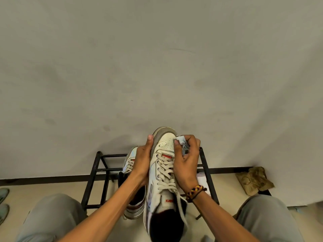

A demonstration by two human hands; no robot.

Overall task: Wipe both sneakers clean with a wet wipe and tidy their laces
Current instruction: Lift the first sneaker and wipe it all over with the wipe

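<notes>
1. The left hand (142,161) grips the raised sneaker (163,173) along its left side, above the black rack (206,170).
2. The right hand (187,163) pinches a wet wipe (181,142) against its toe.
3. The second sneaker (130,173) rests on the rack.

A plain grey wall (157,58) meets a dark skirting (43,179) and pale floor (17,193). Black rack (97,172) stands at six o'clock against it.

A black metal rack (103,173) stands against the wall (157,58); a crumpled brown bag (254,179) lies right.
</notes>
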